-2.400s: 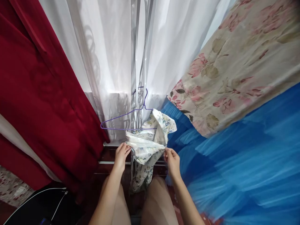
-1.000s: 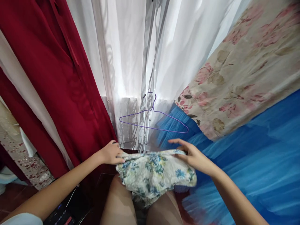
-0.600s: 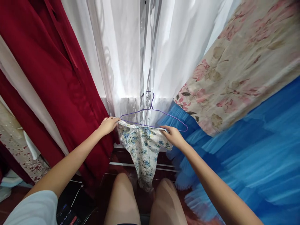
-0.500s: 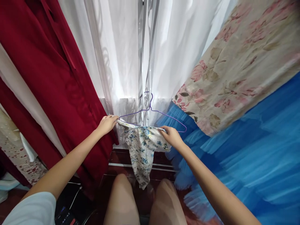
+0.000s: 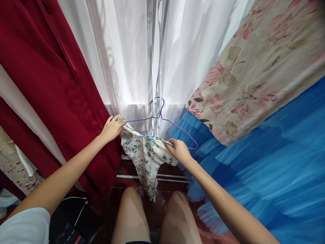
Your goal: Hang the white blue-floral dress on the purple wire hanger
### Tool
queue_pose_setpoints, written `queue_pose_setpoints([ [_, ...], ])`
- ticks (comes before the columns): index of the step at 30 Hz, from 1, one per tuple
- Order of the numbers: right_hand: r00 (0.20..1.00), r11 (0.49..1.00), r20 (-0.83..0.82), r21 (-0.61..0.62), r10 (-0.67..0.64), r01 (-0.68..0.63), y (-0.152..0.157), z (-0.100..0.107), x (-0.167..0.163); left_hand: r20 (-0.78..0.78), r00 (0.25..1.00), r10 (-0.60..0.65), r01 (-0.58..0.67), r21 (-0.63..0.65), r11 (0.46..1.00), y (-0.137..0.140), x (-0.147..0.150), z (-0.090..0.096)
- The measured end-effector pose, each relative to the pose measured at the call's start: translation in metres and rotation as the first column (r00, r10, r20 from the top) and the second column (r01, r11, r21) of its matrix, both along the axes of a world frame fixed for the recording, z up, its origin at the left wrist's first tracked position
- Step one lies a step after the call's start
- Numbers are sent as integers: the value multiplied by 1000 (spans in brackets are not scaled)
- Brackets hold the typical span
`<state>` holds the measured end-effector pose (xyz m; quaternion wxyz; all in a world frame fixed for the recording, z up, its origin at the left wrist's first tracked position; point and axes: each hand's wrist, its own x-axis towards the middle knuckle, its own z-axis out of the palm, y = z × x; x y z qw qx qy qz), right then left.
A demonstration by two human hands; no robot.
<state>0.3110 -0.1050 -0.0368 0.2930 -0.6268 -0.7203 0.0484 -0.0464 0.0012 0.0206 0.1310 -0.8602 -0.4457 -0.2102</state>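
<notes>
Pinching the floral garment [image 5: 146,152], left hand [image 5: 111,129] and right hand [image 5: 180,151] are nearly closed.

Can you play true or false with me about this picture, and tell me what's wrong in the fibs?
1. The bare left hand holds a white cloth garment with blue flowers. True.
2. No other hand touches that garment. False: the bare right hand grips its edge too.
3. A thin purple hanger hangs in front of a long white cloth. True.
4. The hanger's hook is at its bottom. False: it is at the top.
5. In the picture, a long dark red cloth is left of the hanger. True.
6. The big ruffled cloth at the lower right is yellow. False: it is a ruffled blue cloth.
</notes>
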Motion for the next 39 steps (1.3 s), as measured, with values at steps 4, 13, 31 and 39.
queue_pose_setpoints([
  [4,1000,1000,-4,-1,16,-16,-6,0,-3,-28,999,27,-29,-55,998,4,4,7],
  [13,1000,1000,-15,-21,-11,11,-10,-4,-9,65,994,87,-70,-233,970,46,9,-1],
  [31,968,978,-251,204,8,45,-32,-9,37,641,748,-173,346,-155,925,-5,98,19],
  [39,974,991,-226,122,-24,53,-24,47,103,693,713,-103,267,-133,954,-6,76,-1],
])
